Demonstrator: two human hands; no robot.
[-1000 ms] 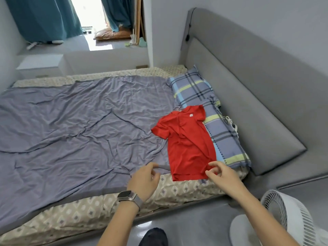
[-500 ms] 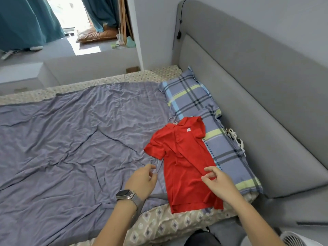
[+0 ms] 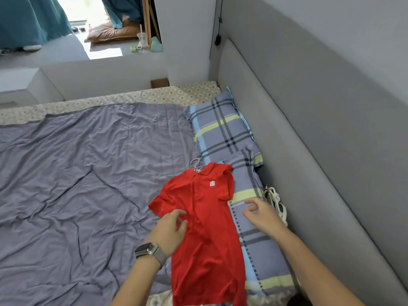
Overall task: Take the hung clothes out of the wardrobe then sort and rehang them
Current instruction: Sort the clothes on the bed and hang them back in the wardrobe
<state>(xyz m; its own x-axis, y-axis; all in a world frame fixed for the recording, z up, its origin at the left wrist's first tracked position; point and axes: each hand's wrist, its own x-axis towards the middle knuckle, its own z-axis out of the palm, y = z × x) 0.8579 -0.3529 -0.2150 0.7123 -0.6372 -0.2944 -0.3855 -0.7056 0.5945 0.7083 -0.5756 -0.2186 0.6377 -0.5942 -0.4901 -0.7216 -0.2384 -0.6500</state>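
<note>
Red polo shirt (image 3: 207, 219) flat at bed's near right edge, half over plaid pillow (image 3: 254, 235). Left hand (image 3: 170, 230) resting on sleeve, loose; right hand (image 3: 262, 215) hovering, fingers relaxed, empty. Wide grey blanket (image 3: 77, 184) left.

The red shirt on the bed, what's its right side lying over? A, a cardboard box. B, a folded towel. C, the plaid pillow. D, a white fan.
C: the red shirt lies on the grey sheet, its right sleeve and edge overlapping the plaid pillow beside the headboard.
</note>
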